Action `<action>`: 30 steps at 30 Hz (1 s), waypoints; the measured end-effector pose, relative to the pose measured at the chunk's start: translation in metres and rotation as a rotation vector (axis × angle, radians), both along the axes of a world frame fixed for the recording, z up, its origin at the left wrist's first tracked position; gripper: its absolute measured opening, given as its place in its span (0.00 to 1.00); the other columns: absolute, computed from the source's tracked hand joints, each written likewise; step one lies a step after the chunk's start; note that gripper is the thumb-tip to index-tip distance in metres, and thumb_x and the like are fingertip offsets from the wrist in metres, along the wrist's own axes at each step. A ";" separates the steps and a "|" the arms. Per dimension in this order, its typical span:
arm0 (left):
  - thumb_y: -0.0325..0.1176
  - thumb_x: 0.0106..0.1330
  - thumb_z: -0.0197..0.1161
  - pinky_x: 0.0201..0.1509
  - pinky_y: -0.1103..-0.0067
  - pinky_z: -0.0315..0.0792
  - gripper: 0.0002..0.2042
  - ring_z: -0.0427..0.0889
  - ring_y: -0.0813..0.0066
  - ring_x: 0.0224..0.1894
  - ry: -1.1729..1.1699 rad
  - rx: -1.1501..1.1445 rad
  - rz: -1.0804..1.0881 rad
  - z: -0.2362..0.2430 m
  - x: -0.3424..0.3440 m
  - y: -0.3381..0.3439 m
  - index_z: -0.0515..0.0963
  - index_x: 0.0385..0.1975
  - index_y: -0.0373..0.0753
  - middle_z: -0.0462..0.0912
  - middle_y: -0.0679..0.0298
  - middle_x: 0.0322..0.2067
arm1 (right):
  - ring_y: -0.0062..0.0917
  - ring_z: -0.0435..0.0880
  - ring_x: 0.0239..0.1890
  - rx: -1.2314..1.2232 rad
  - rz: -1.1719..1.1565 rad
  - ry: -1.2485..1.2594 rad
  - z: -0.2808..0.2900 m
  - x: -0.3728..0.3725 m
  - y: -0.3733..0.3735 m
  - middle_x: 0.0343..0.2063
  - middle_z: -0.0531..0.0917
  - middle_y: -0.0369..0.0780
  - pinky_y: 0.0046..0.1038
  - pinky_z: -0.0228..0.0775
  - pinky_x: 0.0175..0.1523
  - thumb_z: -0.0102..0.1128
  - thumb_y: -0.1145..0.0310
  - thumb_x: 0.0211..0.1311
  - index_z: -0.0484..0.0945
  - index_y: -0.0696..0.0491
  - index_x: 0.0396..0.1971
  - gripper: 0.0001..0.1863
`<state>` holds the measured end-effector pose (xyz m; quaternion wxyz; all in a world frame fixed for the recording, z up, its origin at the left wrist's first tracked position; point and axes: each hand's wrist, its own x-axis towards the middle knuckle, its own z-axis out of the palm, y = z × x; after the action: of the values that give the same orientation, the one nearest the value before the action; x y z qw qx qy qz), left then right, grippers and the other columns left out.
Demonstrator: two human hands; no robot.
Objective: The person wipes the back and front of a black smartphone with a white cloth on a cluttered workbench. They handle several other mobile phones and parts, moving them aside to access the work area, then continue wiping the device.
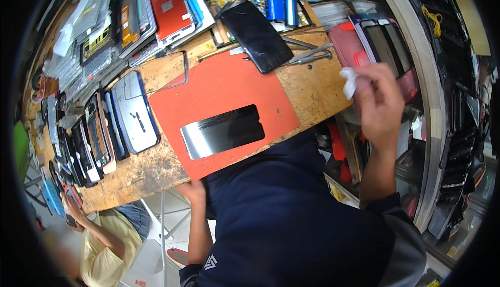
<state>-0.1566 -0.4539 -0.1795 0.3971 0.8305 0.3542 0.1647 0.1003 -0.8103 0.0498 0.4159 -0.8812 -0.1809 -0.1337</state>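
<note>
My right hand (383, 102) is raised at the right end of the bench, its fingers pinching a crumpled white tissue (349, 82). Low at the bench's front edge is my left hand (192, 190); its fingers are hidden under the edge. A phone screen panel (224, 132), dark and glossy with a bright reflection, lies on the orange-red mat (219, 89) in front of me. Across the mat's far right corner rests a black phone (258, 37). Beside it, towards my right hand, are metal tweezers and a screwdriver (312, 57).
Several phone frames and back covers (134, 112) stand in a row at the left. Stacked screens and parts (169, 6) fill the back. Pink phone cases (349, 42) lie at the right, by a shelf frame. Another person in a yellow shirt (112, 248) sits at lower left.
</note>
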 end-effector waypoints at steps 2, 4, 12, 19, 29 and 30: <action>0.30 0.75 0.66 0.57 0.68 0.77 0.12 0.86 0.63 0.47 0.055 0.098 -0.232 0.034 0.010 -0.022 0.82 0.50 0.28 0.88 0.52 0.47 | 0.33 0.84 0.42 0.002 0.222 0.197 -0.008 -0.011 0.008 0.39 0.83 0.44 0.29 0.75 0.49 0.59 0.85 0.65 0.86 0.60 0.42 0.10; 0.24 0.74 0.66 0.52 0.74 0.79 0.08 0.86 0.71 0.44 0.006 -0.274 -0.568 0.070 0.022 -0.038 0.83 0.49 0.32 0.88 0.57 0.42 | 0.32 0.85 0.43 0.043 0.475 0.424 -0.018 -0.029 0.022 0.40 0.84 0.43 0.29 0.76 0.50 0.58 0.86 0.64 0.86 0.60 0.40 0.11; 0.28 0.66 0.75 0.34 0.73 0.78 0.06 0.87 0.67 0.31 -0.118 -0.443 -0.887 0.146 0.079 -0.065 0.84 0.35 0.36 0.86 0.61 0.28 | 0.23 0.84 0.44 0.273 0.602 0.850 -0.070 -0.099 0.081 0.40 0.85 0.40 0.29 0.76 0.48 0.59 0.82 0.70 0.85 0.59 0.42 0.07; 0.28 0.62 0.77 0.30 0.70 0.77 0.09 0.83 0.64 0.24 -0.296 0.090 -0.834 0.158 0.084 -0.081 0.84 0.39 0.37 0.83 0.63 0.26 | 0.22 0.87 0.43 0.428 0.573 0.698 -0.056 -0.080 0.080 0.39 0.86 0.40 0.26 0.79 0.48 0.64 0.79 0.70 0.84 0.60 0.46 0.08; 0.31 0.71 0.69 0.37 0.67 0.79 0.08 0.84 0.57 0.32 -0.091 -0.285 -1.065 0.153 0.069 -0.076 0.86 0.46 0.38 0.83 0.58 0.30 | 0.38 0.80 0.39 -0.181 0.395 -0.057 -0.073 -0.013 0.113 0.34 0.78 0.41 0.39 0.74 0.45 0.64 0.80 0.59 0.82 0.56 0.35 0.05; 0.31 0.71 0.69 0.37 0.67 0.79 0.07 0.84 0.57 0.32 -0.096 -0.285 -1.047 0.151 0.068 -0.075 0.86 0.46 0.38 0.83 0.58 0.31 | 0.37 0.79 0.39 -0.216 0.386 -0.052 -0.073 -0.017 0.112 0.34 0.76 0.40 0.39 0.73 0.46 0.63 0.80 0.58 0.82 0.56 0.34 0.05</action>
<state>-0.0891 -0.5293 -0.0283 0.5505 0.8254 -0.1063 -0.0670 0.0830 -0.6988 -0.0232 0.3322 -0.8659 -0.3701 -0.0543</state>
